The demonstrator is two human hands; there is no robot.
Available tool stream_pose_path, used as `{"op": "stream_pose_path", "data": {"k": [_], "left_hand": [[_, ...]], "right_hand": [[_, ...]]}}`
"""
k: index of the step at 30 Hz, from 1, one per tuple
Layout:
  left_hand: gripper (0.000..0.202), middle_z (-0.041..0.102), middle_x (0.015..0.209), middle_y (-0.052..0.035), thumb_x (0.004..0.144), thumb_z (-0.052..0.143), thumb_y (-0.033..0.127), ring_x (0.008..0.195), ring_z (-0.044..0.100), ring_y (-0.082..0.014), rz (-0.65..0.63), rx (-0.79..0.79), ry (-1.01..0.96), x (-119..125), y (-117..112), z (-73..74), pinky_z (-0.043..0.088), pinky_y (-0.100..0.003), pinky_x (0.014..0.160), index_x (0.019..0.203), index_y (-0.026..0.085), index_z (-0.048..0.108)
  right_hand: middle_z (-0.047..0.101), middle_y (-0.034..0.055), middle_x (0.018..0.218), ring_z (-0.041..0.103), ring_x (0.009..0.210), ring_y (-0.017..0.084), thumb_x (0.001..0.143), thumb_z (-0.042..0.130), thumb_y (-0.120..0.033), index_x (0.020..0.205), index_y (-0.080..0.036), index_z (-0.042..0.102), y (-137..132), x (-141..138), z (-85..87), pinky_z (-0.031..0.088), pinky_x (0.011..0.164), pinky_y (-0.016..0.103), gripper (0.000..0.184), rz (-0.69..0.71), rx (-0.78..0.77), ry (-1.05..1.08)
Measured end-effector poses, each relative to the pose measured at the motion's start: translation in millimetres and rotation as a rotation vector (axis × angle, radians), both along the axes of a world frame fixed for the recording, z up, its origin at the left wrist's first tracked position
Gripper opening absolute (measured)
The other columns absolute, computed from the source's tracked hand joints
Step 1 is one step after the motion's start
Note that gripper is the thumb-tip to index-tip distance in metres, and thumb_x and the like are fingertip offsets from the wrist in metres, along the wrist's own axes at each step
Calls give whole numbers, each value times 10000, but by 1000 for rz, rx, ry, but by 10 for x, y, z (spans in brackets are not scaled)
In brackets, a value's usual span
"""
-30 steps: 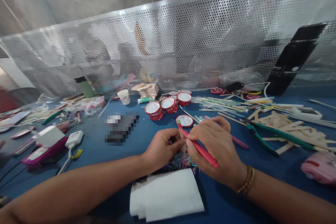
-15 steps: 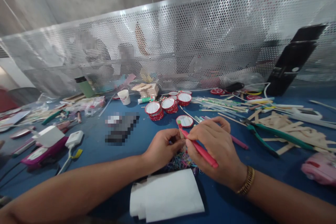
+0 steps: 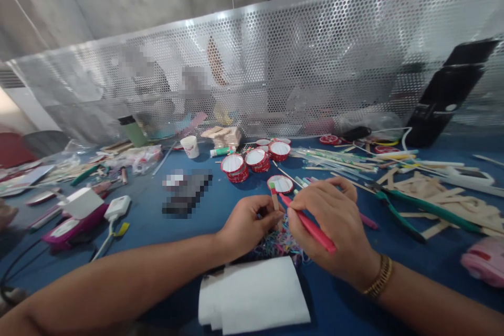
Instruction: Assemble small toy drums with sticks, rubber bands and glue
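Left hand (image 3: 250,226): thumb and fingers pinched on a flat wooden stick (image 3: 274,201), held near upright, slight tilt, top end poking above the grip. Stick's end is green, red-pink band right below, bare wood under that. Right hand (image 3: 334,223): fingers clamped pen-style around a pink marker (image 3: 316,230), tip just beside the stick's right edge; contact can't be told.

Stick sits mid-view, over a tangle of coloured threads (image 3: 281,244) and in front of a red-rimmed white dish (image 3: 286,184). Folded white sheet (image 3: 255,296) nearer the wearer on the blue surface (image 3: 208,211). Loose sticks (image 3: 452,194) and green-handled pliers (image 3: 435,211) off to the right.

Step in hand reads as colouring the stick in bands, green seemingly done, red-pink in hand. Any further stroke would call for a steady left pinch, marker tip brought square to the band, and fingertips kept off possibly wet ink.
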State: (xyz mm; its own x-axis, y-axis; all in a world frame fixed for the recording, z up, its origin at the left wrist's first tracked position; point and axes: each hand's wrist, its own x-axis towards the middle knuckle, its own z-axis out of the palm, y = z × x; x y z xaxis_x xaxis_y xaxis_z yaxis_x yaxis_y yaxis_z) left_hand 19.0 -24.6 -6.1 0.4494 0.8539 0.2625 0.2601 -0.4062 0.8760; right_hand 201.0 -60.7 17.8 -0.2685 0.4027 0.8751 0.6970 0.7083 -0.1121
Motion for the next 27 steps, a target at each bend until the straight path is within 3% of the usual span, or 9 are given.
{"op": "stream_pose_path", "data": {"k": [12, 21, 27], "left_hand": [[294, 586, 629, 20, 861, 637, 356, 575, 464, -95, 7, -20, -11, -4, -64, -20, 347, -225, 554, 658, 157, 560], [297, 571, 632, 6, 874, 618, 374, 592, 459, -105, 13, 19, 53, -34, -83, -17, 336, -228, 557, 679, 150, 614], [292, 589, 653, -2, 884, 599, 380, 582, 464, -103, 6, 4, 93, -52, -110, 30, 337, -224, 545, 720, 145, 654]], "right_hand": [[623, -10, 711, 604, 698, 192, 796, 631, -146, 825, -242, 547, -8, 56, 21, 400, 825, 412, 131, 73, 84, -27], [660, 31, 843, 614, 813, 212, 867, 622, -208, 948, -227, 610, 29, 53, -32, 419, 775, 387, 84, 54, 14, -36], [678, 34, 924, 629, 900, 234, 916, 590, -258, 1037, -256, 630, 60, 64, -61, 443, 840, 424, 127, 71, -34, -42]]}}
